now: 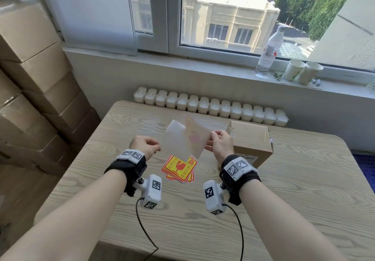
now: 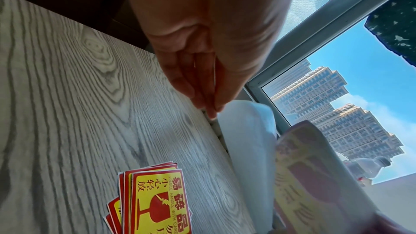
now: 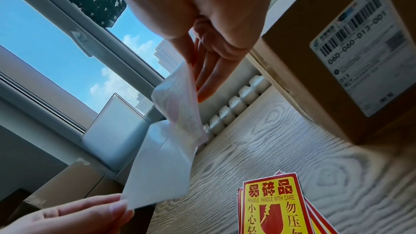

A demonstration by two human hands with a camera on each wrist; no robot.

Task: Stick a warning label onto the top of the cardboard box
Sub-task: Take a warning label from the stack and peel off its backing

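Note:
Above the wooden table I hold a warning label half peeled from its white backing sheet. My left hand pinches the backing's left edge. My right hand pinches the label, whose pale back faces me with red print showing through. The right wrist view shows the label curling away from the backing. The left wrist view shows its yellow and red face. The brown cardboard box stands just right of my right hand, its top bare.
A fanned stack of red and yellow fragile labels lies on the table under my hands. Large cardboard boxes are piled at the left. Behind the table are a radiator and a sill with a bottle and two paper cups.

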